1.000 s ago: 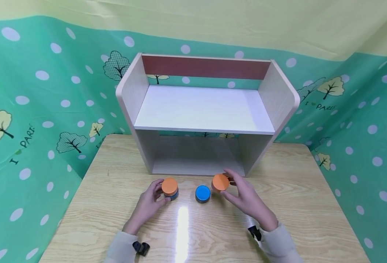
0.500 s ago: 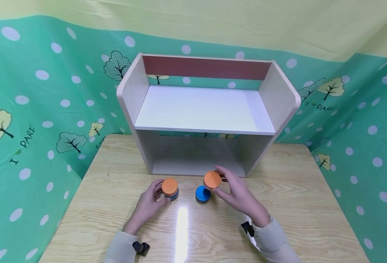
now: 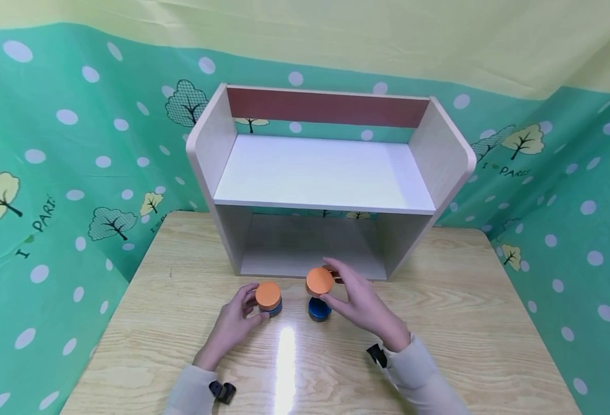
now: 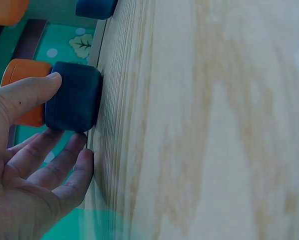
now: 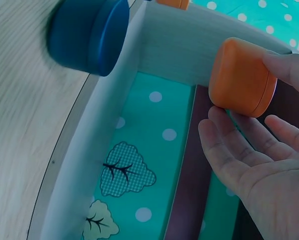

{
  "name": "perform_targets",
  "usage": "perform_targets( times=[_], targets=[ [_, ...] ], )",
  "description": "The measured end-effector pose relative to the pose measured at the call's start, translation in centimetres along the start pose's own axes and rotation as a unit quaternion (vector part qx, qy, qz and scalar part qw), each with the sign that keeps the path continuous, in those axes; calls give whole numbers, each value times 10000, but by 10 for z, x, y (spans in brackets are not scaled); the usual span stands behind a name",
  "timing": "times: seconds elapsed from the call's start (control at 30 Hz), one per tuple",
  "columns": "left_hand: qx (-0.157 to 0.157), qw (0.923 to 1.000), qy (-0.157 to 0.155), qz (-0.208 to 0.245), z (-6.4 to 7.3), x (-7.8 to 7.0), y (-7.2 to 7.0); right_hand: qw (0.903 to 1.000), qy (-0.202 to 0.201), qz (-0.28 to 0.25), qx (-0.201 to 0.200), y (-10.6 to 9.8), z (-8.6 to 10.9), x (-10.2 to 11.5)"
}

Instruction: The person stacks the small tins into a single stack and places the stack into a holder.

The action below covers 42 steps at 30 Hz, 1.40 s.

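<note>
On the left, an orange round tin sits stacked on a blue round tin, which stands on the table. My left hand holds this stack at its side, thumb tip on the blue tin and fingertips against its other side in the left wrist view. My right hand grips a second orange tin between thumb and fingers, raised off the table. Below it stands a second blue tin, partly covered by the orange tin in the head view; a gap shows between them in the right wrist view.
A white two-tier shelf with a dark red back strip stands just behind the tins on the wooden table. A green dotted curtain hangs around the table's back and sides.
My right hand has carried its orange tin leftward, from beside the second blue tin to over it. The left hand and its stack have stayed in place.
</note>
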State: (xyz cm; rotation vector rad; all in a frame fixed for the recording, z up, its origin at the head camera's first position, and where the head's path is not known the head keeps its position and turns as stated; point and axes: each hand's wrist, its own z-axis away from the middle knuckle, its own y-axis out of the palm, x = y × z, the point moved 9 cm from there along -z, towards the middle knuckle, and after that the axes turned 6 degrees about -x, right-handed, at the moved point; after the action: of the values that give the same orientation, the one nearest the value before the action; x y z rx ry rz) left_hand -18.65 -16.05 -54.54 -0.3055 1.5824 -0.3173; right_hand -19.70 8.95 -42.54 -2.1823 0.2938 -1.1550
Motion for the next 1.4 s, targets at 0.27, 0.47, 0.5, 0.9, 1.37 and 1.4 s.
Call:
perform_targets(
  times=[0.27, 0.47, 0.5, 0.9, 1.37, 1.4],
  targets=[
    [65, 9998, -48, 180, 0, 0, 1, 9999, 2, -117, 112, 9, -10, 5],
    [74, 9997, -72, 223, 0, -1, 1, 9995, 79, -190, 226, 19, -16, 8],
    [67, 9997, -73, 201, 0, -1, 0, 9995, 99, -200, 236, 21, -17, 8],
    [97, 9990, -87, 434, 0, 1, 1, 9983, 230, -332, 417, 45, -25, 10],
    [102, 9997, -164, 117, -1, 2, 1, 9955, 342, -614, 643, 78, -33, 17],
    [107, 9998, -160, 114, -1, 2, 1, 9954, 333, -627, 640, 79, -33, 18]
  ],
)
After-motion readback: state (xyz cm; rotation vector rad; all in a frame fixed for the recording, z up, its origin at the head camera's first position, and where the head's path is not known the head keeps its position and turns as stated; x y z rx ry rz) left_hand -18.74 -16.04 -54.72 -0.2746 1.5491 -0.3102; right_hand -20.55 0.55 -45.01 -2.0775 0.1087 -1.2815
